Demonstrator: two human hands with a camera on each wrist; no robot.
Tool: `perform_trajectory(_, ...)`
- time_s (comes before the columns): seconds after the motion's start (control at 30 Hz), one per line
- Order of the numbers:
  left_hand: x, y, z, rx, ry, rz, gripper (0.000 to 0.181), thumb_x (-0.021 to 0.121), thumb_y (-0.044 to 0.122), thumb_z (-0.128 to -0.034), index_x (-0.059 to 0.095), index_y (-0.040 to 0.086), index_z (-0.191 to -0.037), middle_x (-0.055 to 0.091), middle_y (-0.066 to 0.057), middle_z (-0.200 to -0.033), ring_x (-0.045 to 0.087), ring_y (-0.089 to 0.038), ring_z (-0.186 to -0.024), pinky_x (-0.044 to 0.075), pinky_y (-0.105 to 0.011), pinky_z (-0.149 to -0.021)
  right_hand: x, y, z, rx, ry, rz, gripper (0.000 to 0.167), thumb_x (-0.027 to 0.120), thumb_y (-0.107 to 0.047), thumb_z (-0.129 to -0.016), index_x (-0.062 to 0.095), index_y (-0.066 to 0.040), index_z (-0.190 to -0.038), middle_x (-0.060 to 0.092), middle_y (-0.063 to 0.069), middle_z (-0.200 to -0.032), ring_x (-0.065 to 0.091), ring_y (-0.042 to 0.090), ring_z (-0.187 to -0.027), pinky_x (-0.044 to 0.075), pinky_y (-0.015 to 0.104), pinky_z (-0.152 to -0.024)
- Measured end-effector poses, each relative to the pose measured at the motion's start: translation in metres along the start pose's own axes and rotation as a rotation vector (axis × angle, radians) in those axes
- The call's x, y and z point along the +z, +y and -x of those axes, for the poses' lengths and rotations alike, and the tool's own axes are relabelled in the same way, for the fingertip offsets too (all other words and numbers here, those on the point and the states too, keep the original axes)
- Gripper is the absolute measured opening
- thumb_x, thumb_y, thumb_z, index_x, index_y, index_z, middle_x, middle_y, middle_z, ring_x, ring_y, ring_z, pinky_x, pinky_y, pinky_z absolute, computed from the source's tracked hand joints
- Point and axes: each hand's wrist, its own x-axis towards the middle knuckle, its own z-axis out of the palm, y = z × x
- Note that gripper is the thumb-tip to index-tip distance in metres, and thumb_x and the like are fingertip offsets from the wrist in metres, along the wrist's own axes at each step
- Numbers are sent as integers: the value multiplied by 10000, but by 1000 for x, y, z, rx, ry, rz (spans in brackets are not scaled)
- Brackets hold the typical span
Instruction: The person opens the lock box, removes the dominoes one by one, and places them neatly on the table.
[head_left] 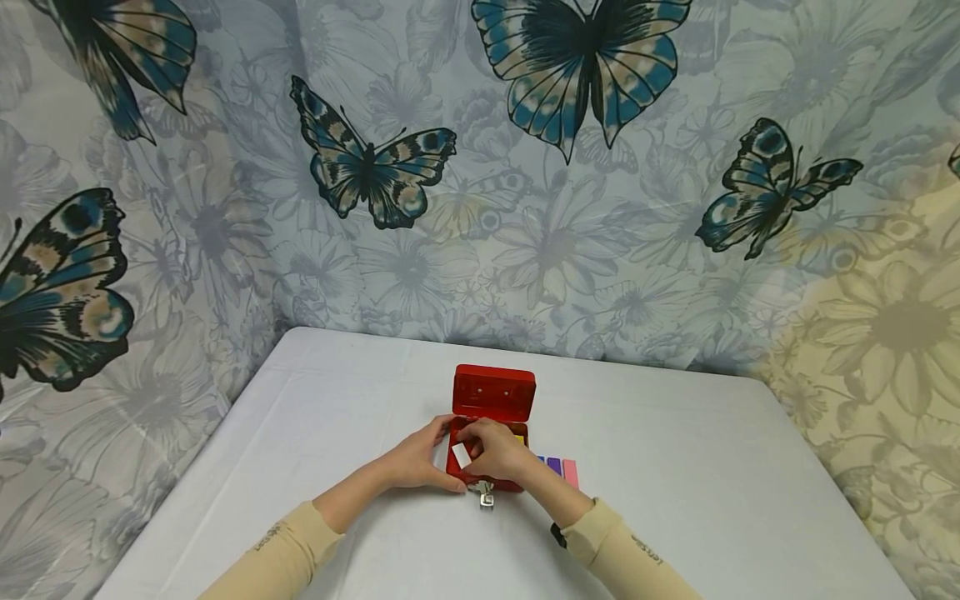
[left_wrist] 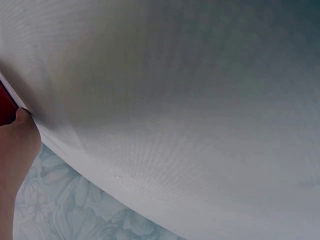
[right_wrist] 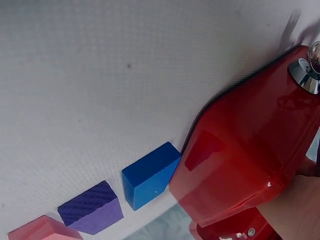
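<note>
A red cash box (head_left: 452, 477) stands open on the table, its lid (head_left: 493, 393) raised at the back. My left hand (head_left: 416, 457) grips the box's left side, thumb at the front corner and fingers towards the back. Inside the box is my right hand (head_left: 497, 450), fingers curled down, with a white block (head_left: 461, 455) between thumb and fingers. Part of a yellow piece (head_left: 520, 439) shows at the box's right inner side. Silver keys (head_left: 486, 498) hang at the front lock. The right fingertips are partly hidden.
Right of the box, a blue block (right_wrist: 150, 175), a purple block (right_wrist: 91, 207) and a pink block (right_wrist: 42, 230) stand in a row on the white table (head_left: 675, 467). A dark object (head_left: 558, 535) shows beside the right cuff. Butterfly-patterned cloth (head_left: 547, 250) hangs behind.
</note>
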Motion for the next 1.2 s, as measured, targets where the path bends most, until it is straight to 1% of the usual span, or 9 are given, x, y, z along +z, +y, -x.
perform_trajectory(0.2,0,0,0,6,1,-2,1035,870,377,-711,265,88,-1499,373,-96,-1502,406,-302,-1352,372,-406,-1102,2,1,1,-1,8,14,423,850,-98,-727,676,-33,-1107,590,48,-1007,499,164,-824,505,263,-695)
perform_trajectory(0.7,0,-1,0,13,2,3,1038,871,386,-708,265,92,-1499,377,-91,-1498,399,-291,-1357,362,-406,-1109,2,1,2,-26,18,24,397,832,-86,-744,684,-28,-1108,595,53,-989,500,165,-815,491,240,-680)
perform_trajectory(0.83,0,-1,0,11,3,1,1033,869,391,-707,270,95,-1495,383,-95,-1492,402,-297,-1355,364,-411,-1107,1,1,3,-34,20,27,392,825,-86,-749,676,-19,-1106,597,43,-941,506,166,-802,488,234,-665)
perform_trajectory(0.93,0,-1,0,12,3,-1,1030,868,394,-707,272,97,-1493,387,-93,-1489,401,-297,-1355,364,-412,-1107,-1,0,4,-36,19,10,381,819,-83,-754,668,-13,-1097,585,31,-887,509,161,-778,493,236,-649)
perform_trajectory(1.2,0,-1,0,9,4,2,1041,874,392,-701,267,97,-1495,392,-96,-1482,406,-314,-1351,372,-420,-1101,-5,3,8,-42,21,-33,369,787,-102,-785,665,-11,-1121,615,23,-828,532,135,-753,503,266,-676)
